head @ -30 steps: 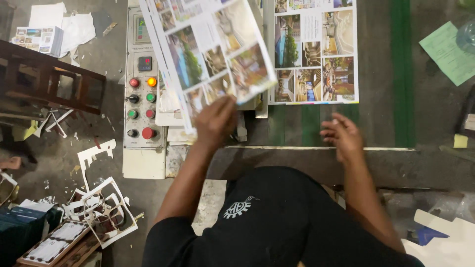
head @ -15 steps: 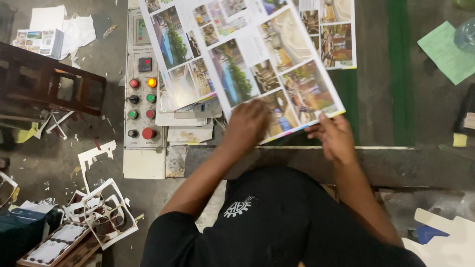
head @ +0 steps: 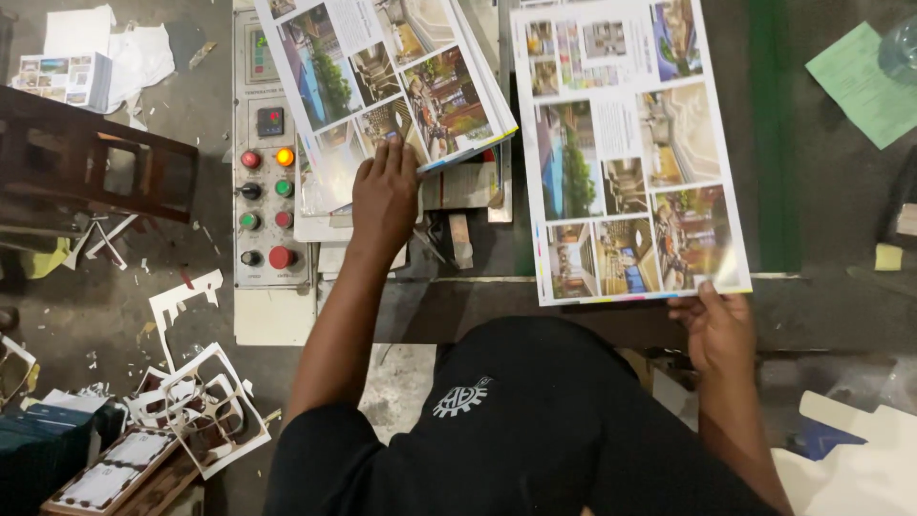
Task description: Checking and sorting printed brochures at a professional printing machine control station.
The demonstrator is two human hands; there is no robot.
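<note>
Head view, looking straight down. The left hand (head: 384, 196) lies flat, palm down and fingers spread, on the lower edge of a stack of glossy printed sheets with colour photographs (head: 382, 86); the stack sits at about 11 o'clock from the person's black-shirted torso (head: 535, 430) and tilts with its near corner toward 5 o'clock. The right hand (head: 718, 330) is closed in a pinch on the bottom right corner of a single large glossy printed sheet covered in colour photographs (head: 630, 143), thumb on top; this sheet lies at 1 o'clock, just beside the stack but apart from it, its near edge overhanging the dark metal machine bed (head: 478, 306). At 9 o'clock from the left hand stands a pale grey control panel with red, green, orange and black round buttons (head: 267, 205), partly covered by the stack. Further toward 9 o'clock is a dark brown wooden stool (head: 95, 172). At 7 o'clock, white paper offcuts (head: 196, 401) lie scattered on the concrete floor. A pale green paper slip (head: 860, 86) lies at 2 o'clock, well apart from the sheet. A vertical green stripe (head: 769, 134) runs just right of the sheet.
</note>
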